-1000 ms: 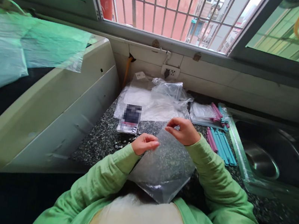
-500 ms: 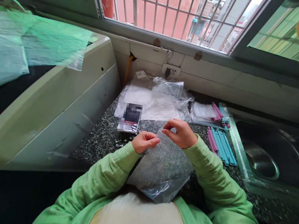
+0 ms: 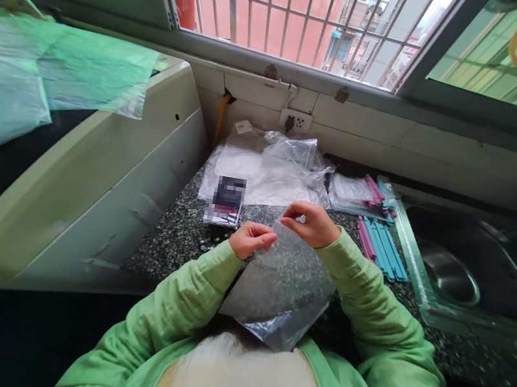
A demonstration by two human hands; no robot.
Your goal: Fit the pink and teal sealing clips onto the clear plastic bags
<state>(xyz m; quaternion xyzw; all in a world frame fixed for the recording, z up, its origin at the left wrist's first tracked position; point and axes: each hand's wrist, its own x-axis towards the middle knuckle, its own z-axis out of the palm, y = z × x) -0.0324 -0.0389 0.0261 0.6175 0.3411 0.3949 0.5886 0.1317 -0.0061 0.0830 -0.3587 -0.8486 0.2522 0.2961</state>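
Head view: you stand at the table (image 3: 173,239).
Left hand (image 3: 251,239): pinches the clear bag (image 3: 280,285) at its top edge.
Right hand (image 3: 312,224): pinches the same edge.
Bag: held above the table, apparently empty.
Clips (image 3: 384,249): untouched, right of the bag.

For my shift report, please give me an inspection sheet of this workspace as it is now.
Surface: speckled stone counter, partly covered.
Job's things: clear plastic bag, held at its top edge by both hands.
Clutter: heap of clear bags; blue and pink strips; small printed packet.
Hands: left hand and right hand pinch the bag.
Cables: orange hose beside wall socket.
Surroundings: barred window; steel sink at right.
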